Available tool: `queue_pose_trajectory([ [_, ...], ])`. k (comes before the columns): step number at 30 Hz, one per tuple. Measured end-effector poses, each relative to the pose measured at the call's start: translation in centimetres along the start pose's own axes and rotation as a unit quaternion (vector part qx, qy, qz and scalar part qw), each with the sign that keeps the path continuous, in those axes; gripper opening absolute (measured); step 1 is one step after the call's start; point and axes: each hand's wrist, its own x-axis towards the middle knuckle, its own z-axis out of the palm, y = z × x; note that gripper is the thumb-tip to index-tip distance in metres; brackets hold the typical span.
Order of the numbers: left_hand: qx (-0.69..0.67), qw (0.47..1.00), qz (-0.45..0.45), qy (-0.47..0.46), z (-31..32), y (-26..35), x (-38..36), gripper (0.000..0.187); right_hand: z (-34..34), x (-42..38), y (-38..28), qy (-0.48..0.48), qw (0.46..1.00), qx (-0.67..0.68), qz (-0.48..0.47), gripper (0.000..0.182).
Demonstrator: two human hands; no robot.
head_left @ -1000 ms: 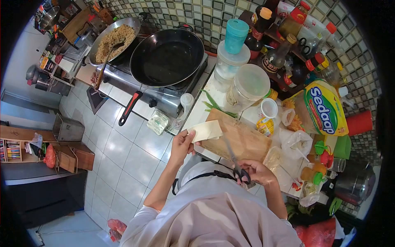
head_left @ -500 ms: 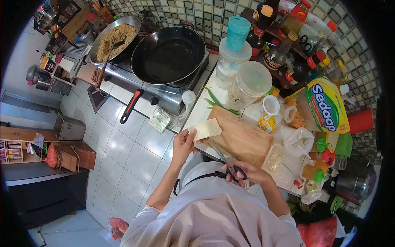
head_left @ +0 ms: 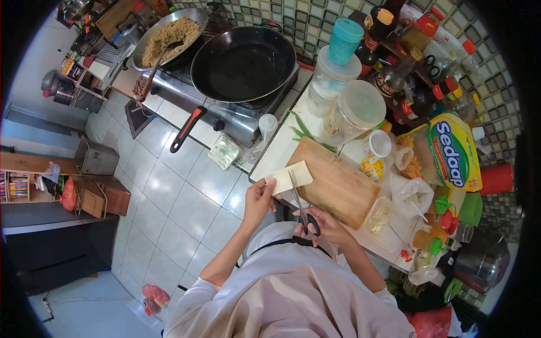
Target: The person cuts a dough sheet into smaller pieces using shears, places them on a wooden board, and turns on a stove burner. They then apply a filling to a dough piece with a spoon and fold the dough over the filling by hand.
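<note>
A pale, flat rectangular piece [head_left: 282,181] is pinched at its left end by my left hand [head_left: 259,198]. Its right end reaches over the edge of the wooden cutting board [head_left: 338,183]. My right hand [head_left: 324,225] holds scissors [head_left: 302,209] by their black handles, fingers wrapped round them. The scissor blades point up and left and meet the lower edge of the pale piece near its middle. What the piece is made of I cannot tell.
Behind the board stand clear containers [head_left: 360,107] and green chillies [head_left: 304,130]. A dark frying pan [head_left: 242,65] and a wok of rice [head_left: 174,42] sit on the stove. At right are a plastic tray [head_left: 378,222], bags and a yellow Sedaap pack [head_left: 451,152].
My right hand has brought the scissors up and left, so the blades now meet the pale piece. The view has shifted slightly.
</note>
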Motion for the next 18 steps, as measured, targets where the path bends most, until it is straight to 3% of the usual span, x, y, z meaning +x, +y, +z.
queue_pose_trajectory([
  [1, -0.003, 1.000, 0.003, 0.001, 0.0, -0.1, -0.1, 0.031, 0.1, 0.1, 0.0, 0.003, 1.000, 0.004, -0.010, 0.051],
  [7, 0.021, 0.999, 0.025, 0.013, 0.0, -0.3, -0.2, 0.028, 0.9, 0.2, 0.3, 0.061, 0.998, -0.011, -0.019, 0.039],
  [11, 0.002, 1.000, 0.013, 0.008, -0.1, -0.3, -0.2, 0.027, 1.2, 0.6, 0.6, 0.081, 0.995, -0.057, -0.030, 0.045],
  [13, 0.002, 1.000, 0.000, -0.003, -0.1, -0.3, -0.2, 0.028, 1.4, 0.5, 0.4, 0.095, 0.994, -0.050, -0.017, 0.030],
  [18, 0.002, 1.000, -0.010, -0.005, -0.3, -0.6, -0.1, 0.029, 1.3, 0.5, 0.6, 0.103, 0.993, -0.054, -0.023, 0.030],
])
